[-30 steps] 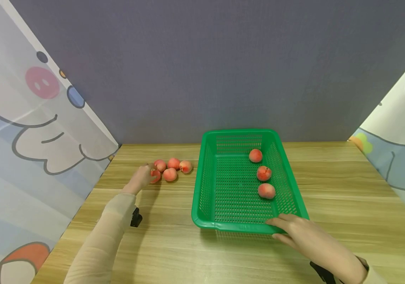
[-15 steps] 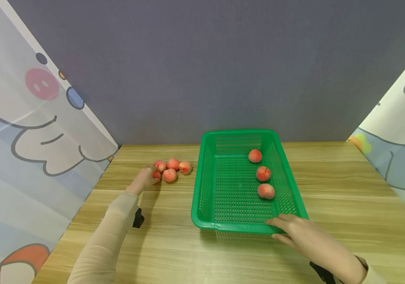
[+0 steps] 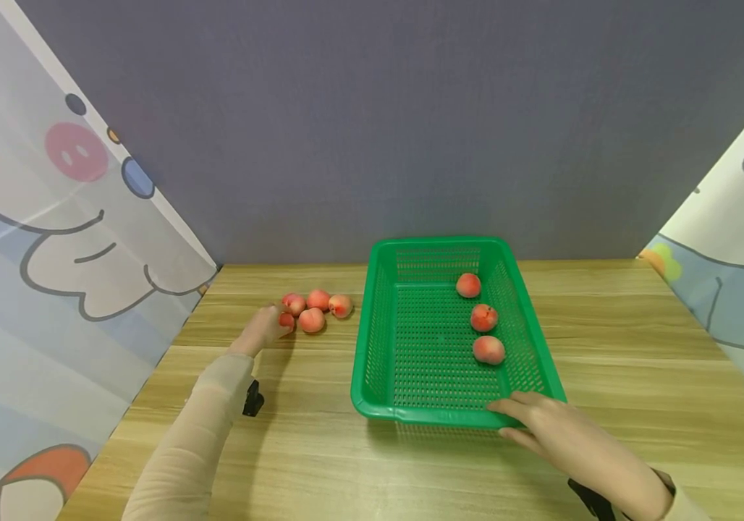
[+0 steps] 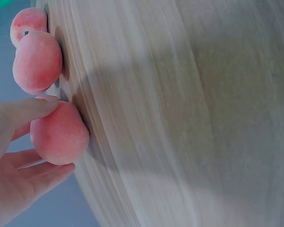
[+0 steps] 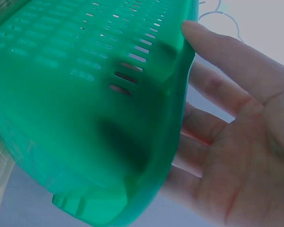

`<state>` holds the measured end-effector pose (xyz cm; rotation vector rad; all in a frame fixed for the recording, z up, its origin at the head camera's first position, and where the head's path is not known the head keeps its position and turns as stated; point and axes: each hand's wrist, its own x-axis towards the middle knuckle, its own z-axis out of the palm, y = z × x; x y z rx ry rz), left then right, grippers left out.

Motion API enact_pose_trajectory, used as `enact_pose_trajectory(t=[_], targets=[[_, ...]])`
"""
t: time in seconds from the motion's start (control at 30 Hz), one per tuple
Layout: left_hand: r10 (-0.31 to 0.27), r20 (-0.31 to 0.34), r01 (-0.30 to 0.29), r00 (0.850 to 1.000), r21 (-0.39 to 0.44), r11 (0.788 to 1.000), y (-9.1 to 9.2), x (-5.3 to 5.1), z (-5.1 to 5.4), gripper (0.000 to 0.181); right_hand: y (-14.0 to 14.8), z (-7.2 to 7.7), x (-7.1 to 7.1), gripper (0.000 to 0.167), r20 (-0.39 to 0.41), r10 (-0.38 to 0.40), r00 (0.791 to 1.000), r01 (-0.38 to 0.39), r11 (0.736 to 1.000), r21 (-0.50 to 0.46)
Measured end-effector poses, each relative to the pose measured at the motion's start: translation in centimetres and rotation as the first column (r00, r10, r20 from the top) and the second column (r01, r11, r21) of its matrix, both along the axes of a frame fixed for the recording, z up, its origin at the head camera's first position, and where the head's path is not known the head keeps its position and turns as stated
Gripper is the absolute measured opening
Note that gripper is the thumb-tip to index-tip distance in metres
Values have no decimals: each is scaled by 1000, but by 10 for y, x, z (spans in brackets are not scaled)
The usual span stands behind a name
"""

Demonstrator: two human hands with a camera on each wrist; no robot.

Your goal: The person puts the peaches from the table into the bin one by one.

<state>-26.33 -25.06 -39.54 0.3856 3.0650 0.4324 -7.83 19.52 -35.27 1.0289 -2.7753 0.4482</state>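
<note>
My left hand [image 3: 260, 331] is at the left cluster of peaches, with thumb and fingers around the nearest peach [image 4: 61, 135]. In the left wrist view, that peach sits on the wooden surface and the thumb lies across its upper side. Close beside it is another peach [image 3: 311, 320], and three more lie just behind. At the near right corner of a green plastic basket [image 3: 362, 362], my right hand [image 3: 561, 433] grips the rim; the right wrist view has the thumb on one side of the rim and the fingers on the other.
Inside the basket, three peaches [image 3: 484, 318] form a rough line along the right side. A wooden table [image 3: 320, 434] carries everything, backed by a grey wall [image 3: 372, 130]. Printed cartoon curtains [image 3: 72, 239] border the left and right sides.
The left hand has shifted very slightly to the right and covers more of the near peach. The right hand and the basket stay where they were.
</note>
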Motion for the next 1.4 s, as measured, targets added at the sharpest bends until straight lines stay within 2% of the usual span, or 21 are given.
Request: enact_pose_trajectory(t=[0.13, 0.3, 0.4, 0.5, 0.57, 0.7, 0.73, 0.8, 1.03, 1.13, 1.27, 1.4], targets=[[-6, 5, 6, 1000, 7, 1000, -3, -1, 0, 31, 0, 0, 0, 27, 11, -3, 1000, 3, 1000, 0], [3, 22, -3, 1000, 31, 1000, -5, 0, 5, 37, 0, 0, -1, 28, 20, -5, 1000, 5, 1000, -3], [-8, 28, 6, 1000, 59, 998, -4, 1, 10, 28, 0, 0, -1, 28, 14, -2, 1000, 3, 1000, -5], [-21, 1, 21, 1000, 66, 998, -1, 2, 16, 19, 0, 0, -1, 27, 0, 6, 1000, -6, 1000, -8], [-19, -15, 20, 1000, 65, 998, 3, 4, 21, 23, 0, 0, -2, 27, -9, 9, 1000, -9, 1000, -10], [-41, -86, 45, 995, 50, 998, 8, 4, 32, 33, 0, 0, -1, 27, -4, 4, 1000, -4, 1000, -4], [-51, -82, 56, 995, 60, 997, 10, 4, 34, 26, 0, 0, -1, 28, -1, 3, 1000, -3, 1000, -3], [-73, -110, 79, 991, 53, 995, 14, 3, 38, 24, 0, 0, -1, 28, 1, 1, 1000, -1, 1000, -1], [-91, -84, 94, 992, 39, 995, 30, 3, 55, 32, 0, 0, -1, 28, -3, 10, 1000, -10, 1000, -10], [-101, -79, 105, 992, 42, 994, 38, 3, 61, 17, 1, 0, -1, 28, -8, 9, 1000, -9, 1000, -10], [-136, -104, 141, 985, 45, 989, 49, 4, 69, 11, 1, 0, -1, 28, -8, 5, 1000, -5, 1000, -8], [-176, -137, 179, 975, 8, 984, 61, 5, 79, 28, 1, 0, -1, 27, -2, 1, 1000, -1, 1000, -5]])
